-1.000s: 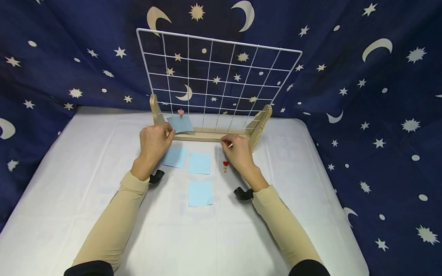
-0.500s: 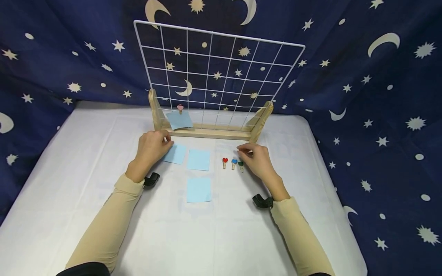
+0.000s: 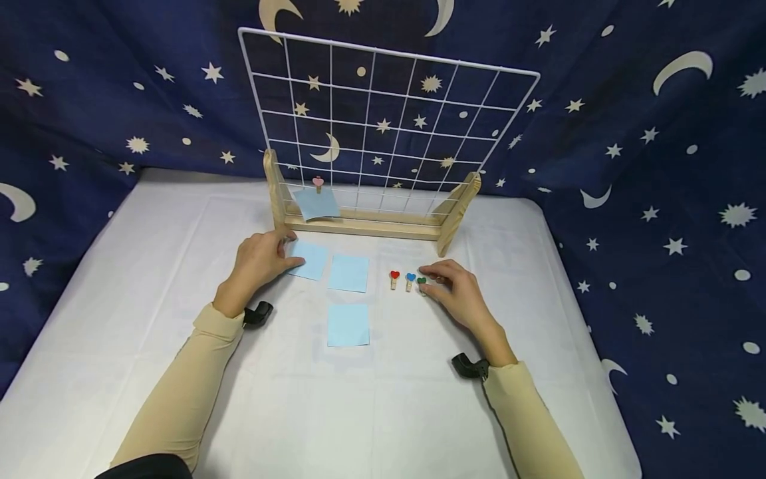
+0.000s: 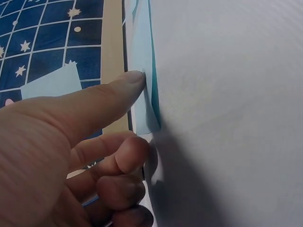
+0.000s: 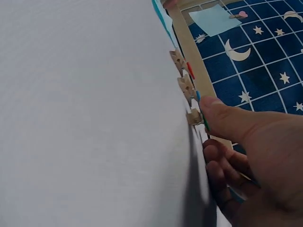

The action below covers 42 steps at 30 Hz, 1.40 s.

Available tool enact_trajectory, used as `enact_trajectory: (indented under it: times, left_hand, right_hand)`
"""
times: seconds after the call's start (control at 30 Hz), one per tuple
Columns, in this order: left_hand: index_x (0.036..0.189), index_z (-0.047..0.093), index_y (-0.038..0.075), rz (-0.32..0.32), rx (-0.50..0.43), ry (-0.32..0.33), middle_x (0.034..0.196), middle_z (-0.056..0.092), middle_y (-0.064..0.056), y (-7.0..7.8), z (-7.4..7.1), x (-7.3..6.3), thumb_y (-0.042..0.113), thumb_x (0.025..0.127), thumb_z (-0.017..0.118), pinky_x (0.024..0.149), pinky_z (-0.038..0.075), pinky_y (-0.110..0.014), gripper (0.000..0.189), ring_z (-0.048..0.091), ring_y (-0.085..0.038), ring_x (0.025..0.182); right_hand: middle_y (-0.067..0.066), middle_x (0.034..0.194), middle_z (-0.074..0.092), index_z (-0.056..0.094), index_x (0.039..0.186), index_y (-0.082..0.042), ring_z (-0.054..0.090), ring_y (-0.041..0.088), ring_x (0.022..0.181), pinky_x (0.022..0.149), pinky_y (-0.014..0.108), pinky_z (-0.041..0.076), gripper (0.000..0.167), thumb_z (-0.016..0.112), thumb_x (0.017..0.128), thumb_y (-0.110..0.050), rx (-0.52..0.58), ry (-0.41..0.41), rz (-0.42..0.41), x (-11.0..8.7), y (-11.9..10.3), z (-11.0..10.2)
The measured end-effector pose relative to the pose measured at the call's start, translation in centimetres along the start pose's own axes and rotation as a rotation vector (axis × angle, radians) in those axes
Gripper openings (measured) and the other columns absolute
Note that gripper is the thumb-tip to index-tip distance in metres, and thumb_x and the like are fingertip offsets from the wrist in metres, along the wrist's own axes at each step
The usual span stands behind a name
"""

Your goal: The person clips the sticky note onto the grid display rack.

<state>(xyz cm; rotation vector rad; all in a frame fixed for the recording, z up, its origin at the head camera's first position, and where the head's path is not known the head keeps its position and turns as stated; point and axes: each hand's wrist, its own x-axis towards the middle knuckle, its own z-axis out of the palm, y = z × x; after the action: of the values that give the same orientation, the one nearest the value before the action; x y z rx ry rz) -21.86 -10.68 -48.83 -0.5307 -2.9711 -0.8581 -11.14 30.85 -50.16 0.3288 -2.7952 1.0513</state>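
Observation:
In the head view my left hand (image 3: 258, 263) is at the leftmost blue sticky note (image 3: 310, 261) on the table. The left wrist view has the thumb against that note (image 4: 144, 94), while the other fingers curl loosely apart from it. On the right, my right hand (image 3: 457, 293) has its thumb and fingers on either side of a mini clothespin with a green heart (image 3: 421, 282). The thumb is close beside the green heart in the right wrist view; a firm grip does not show. Next to it lie mini clothespins with a blue heart (image 3: 410, 278) and a red heart (image 3: 394, 276).
A white wire grid (image 3: 383, 123) stands in a wooden base (image 3: 371, 228) at the back. A pink-heart clothespin (image 3: 318, 183) holds a blue note (image 3: 317, 203) on it. Two further notes, an upper one (image 3: 349, 273) and a lower one (image 3: 348, 325), lie mid-table.
My right hand has moved right and toward me, uncovering the blue-heart and green-heart clothespins, and now reaches around the green one. The left hand has come down from the grid base onto the left note.

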Motion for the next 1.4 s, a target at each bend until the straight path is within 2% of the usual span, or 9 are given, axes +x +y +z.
enact_trajectory:
  times: [0.17,0.43,0.6,0.83,1.0,1.2,1.3,1.4]
  left_hand:
    - [0.121,0.071,0.009,0.001,-0.028,-0.031,0.073,0.064,-0.003,0.0,-0.1,0.0,0.028,0.083,0.092,0.062,0.041,-0.038,0.048,0.055,-0.023,0.063]
    - [0.126,0.064,0.007,-0.003,-0.079,-0.103,0.077,0.064,-0.005,0.1,-0.3,0.3,0.024,0.087,0.088,0.064,0.041,-0.037,0.048,0.056,-0.023,0.066]
    - [0.125,0.063,0.008,0.007,-0.085,-0.116,0.077,0.062,-0.006,0.1,-0.4,0.4,0.023,0.089,0.087,0.064,0.040,-0.037,0.047,0.055,-0.023,0.065]
    - [0.111,0.063,0.009,0.004,-0.095,-0.133,0.075,0.059,-0.004,0.1,-0.4,0.1,0.023,0.090,0.085,0.064,0.040,-0.037,0.033,0.054,-0.023,0.066]
    - [0.105,0.063,0.007,-0.006,-0.113,-0.134,0.076,0.058,-0.004,-0.1,-0.1,0.0,0.022,0.090,0.086,0.067,0.038,-0.037,0.031,0.052,-0.023,0.066]
    - [0.097,0.060,0.004,0.003,-0.125,-0.129,0.074,0.057,-0.004,0.0,0.1,0.0,0.019,0.085,0.088,0.071,0.037,-0.037,0.034,0.050,-0.023,0.068]
    - [0.093,0.061,0.004,0.026,-0.126,-0.093,0.073,0.057,-0.004,0.1,0.2,0.0,0.014,0.086,0.087,0.072,0.036,-0.037,0.029,0.050,-0.024,0.068]
    - [0.090,0.064,0.004,0.055,-0.124,-0.029,0.075,0.059,-0.006,0.2,0.1,0.0,0.009,0.089,0.083,0.071,0.037,-0.037,0.020,0.051,-0.024,0.069]
  right_hand:
    - [0.003,0.116,0.070,0.077,0.125,-0.013,0.065,0.019,0.100,0.087,0.034,0.051,0.036,0.084,0.091,-0.021,0.012,0.011,-0.028,0.0,0.1,0.4]
    - [0.000,0.115,0.069,0.080,0.114,-0.013,0.065,0.016,0.098,0.086,0.032,0.050,0.024,0.085,0.091,-0.019,0.021,0.034,-0.019,-0.2,0.2,0.7]
    - [-0.001,0.113,0.071,0.080,0.112,-0.015,0.065,0.015,0.097,0.085,0.030,0.050,0.022,0.085,0.091,-0.019,0.037,0.054,-0.016,-0.4,0.4,0.7]
    - [-0.001,0.108,0.074,0.079,0.110,-0.015,0.066,0.016,0.094,0.083,0.028,0.050,0.022,0.085,0.090,-0.019,0.070,0.064,-0.033,-0.5,0.6,1.1]
    - [-0.002,0.101,0.075,0.078,0.111,-0.016,0.070,0.014,0.091,0.085,0.030,0.055,0.024,0.086,0.089,-0.021,0.071,0.063,-0.001,-0.8,0.6,1.1]
    - [-0.003,0.089,0.075,0.078,0.108,-0.018,0.069,0.011,0.077,0.073,0.027,0.054,0.021,0.086,0.089,-0.020,0.080,0.088,0.019,-1.0,0.7,1.0]
    - [0.000,0.091,0.076,0.078,0.111,-0.016,0.068,0.011,0.076,0.070,0.022,0.054,0.022,0.085,0.090,-0.017,0.110,0.101,0.012,-1.0,0.7,1.0]
    - [0.004,0.096,0.079,0.078,0.117,-0.015,0.070,0.011,0.076,0.068,0.018,0.054,0.027,0.084,0.091,-0.014,0.148,0.121,0.008,-1.1,0.8,0.9]
